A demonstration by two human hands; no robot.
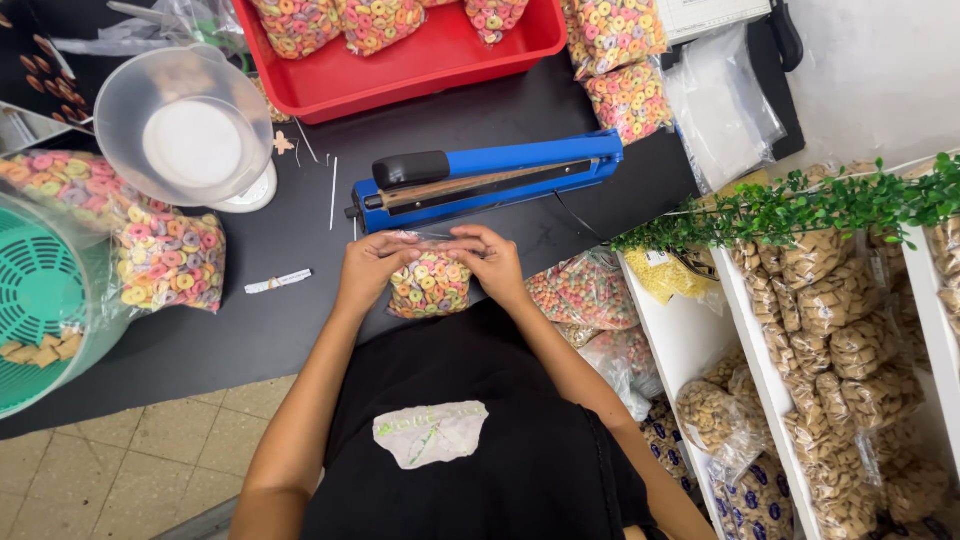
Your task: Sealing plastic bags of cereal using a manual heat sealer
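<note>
my left hand (pixel 368 262) and right hand (pixel 492 258) both pinch shut on the top edge of a small clear bag of coloured cereal rings (pixel 430 284), held at the edge of the black table (pixel 260 330) just in front of the blue heat sealer (pixel 490 178). more filled bags sit in the red tray (pixel 420 65) beyond. a small white label strip (pixel 278 282) lies to my left.

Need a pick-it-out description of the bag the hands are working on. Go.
Start at the blue heat sealer lying across the black table. Just in front of it, at the table's near edge, the left hand and right hand pinch the top of a small clear bag of colourful cereal rings. It is the only bag being held; the others lie in the red tray or loose.
</note>
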